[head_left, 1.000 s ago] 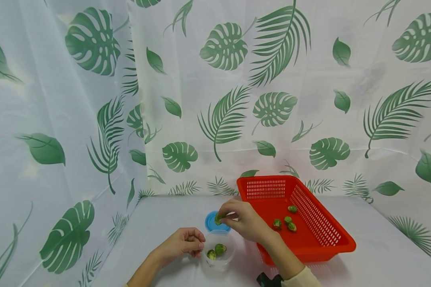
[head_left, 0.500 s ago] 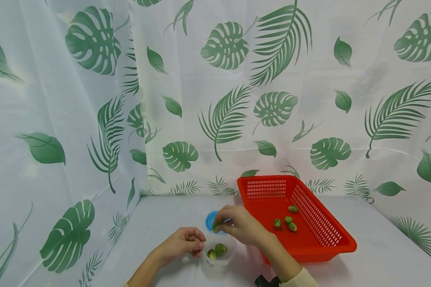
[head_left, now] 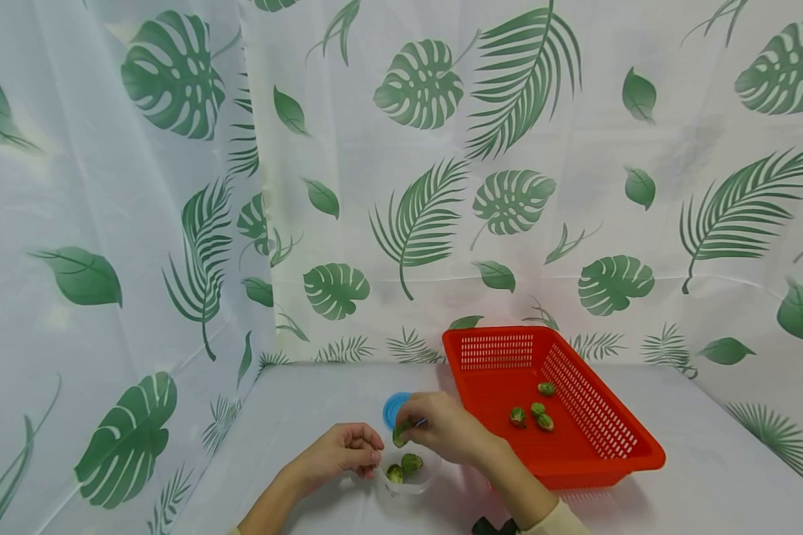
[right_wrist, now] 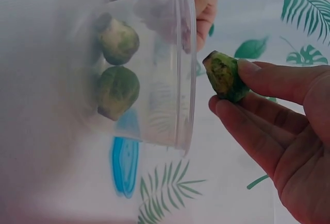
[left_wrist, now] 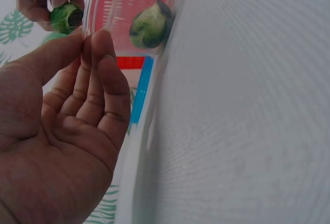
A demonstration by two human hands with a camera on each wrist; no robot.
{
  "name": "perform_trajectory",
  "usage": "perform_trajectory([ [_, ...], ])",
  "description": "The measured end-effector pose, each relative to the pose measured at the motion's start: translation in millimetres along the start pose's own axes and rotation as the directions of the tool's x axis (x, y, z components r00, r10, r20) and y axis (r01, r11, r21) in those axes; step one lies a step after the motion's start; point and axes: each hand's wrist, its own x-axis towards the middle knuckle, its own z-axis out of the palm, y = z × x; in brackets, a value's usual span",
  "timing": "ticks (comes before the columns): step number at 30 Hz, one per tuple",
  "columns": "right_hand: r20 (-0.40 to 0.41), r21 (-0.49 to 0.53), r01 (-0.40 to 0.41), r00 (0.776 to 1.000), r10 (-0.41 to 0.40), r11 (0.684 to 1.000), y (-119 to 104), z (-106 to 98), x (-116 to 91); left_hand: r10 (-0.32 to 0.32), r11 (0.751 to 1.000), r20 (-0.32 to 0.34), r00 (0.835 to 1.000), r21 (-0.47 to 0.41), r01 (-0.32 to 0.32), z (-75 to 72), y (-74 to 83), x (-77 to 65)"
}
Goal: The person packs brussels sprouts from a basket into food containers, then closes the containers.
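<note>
A clear plastic container (right_wrist: 160, 69) stands on the table with two Brussels sprouts (right_wrist: 118, 90) inside. My left hand (head_left: 341, 455) is at its left side, and the left wrist view shows the thumb and fingertips (left_wrist: 100, 41) pinching the rim. Just above the container's mouth, my right hand (head_left: 447, 429) pinches another Brussels sprout (right_wrist: 226, 77) between thumb and fingers. That sprout is apart from the rim. Behind the container lies a round blue lid (head_left: 393, 407), partly covered by the right hand in the head view.
To the right stands a red slotted basket (head_left: 602, 464) holding several Brussels sprouts (head_left: 538, 409). A dark object (head_left: 487, 526) shows beside the right sleeve at the lower edge. A leaf-printed curtain (head_left: 334, 223) hangs behind and left of the white table (head_left: 308, 401).
My right hand has moved down and slightly nearer with its Brussels sprout, from above the blue lid to over the container. The left hand has stayed in place.
</note>
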Motion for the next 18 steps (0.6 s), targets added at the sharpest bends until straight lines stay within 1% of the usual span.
perform_trajectory([
  [7, 0.033, -0.025, -0.006, 0.999, 0.007, 1.0, 0.7, 3.9, 0.0, -0.003, 1.0, 0.0, 1.0, -0.009, 0.003, -0.1, -0.8, 0.2],
  [18, 0.138, -0.066, -0.03, 0.99, 0.039, 0.997, -0.9, 5.6, 0.2, -0.011, 1.0, -0.01, 1.0, -0.008, 0.011, 0.5, -0.5, 0.2],
])
